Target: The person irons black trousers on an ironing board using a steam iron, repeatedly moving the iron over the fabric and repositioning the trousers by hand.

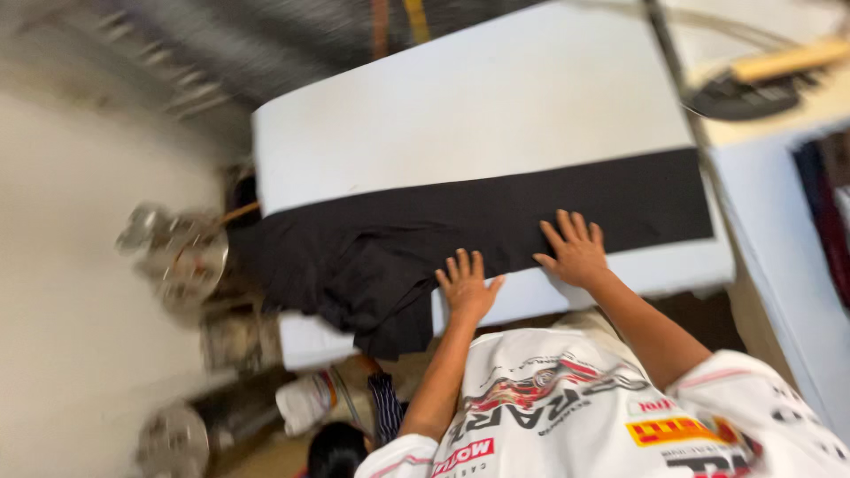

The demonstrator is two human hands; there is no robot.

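A long black cloth [416, 221] lies across a white padded table [469, 97], its left part bunched and hanging over the near edge. My left hand [465, 285] rests flat, fingers spread, on the cloth's near edge by the bunched part. My right hand [575, 250] lies flat, fingers apart, on the smooth strip further right. Neither hand grips the fabric. My white printed shirt fills the bottom of the view.
A dark flat object with a wooden handle [753, 84] sits on a surface at the top right. Blurred metal items [177, 252] stand left of the table. A white bag [305, 398] lies on the floor below. Dark garments [828, 204] hang at the right edge.
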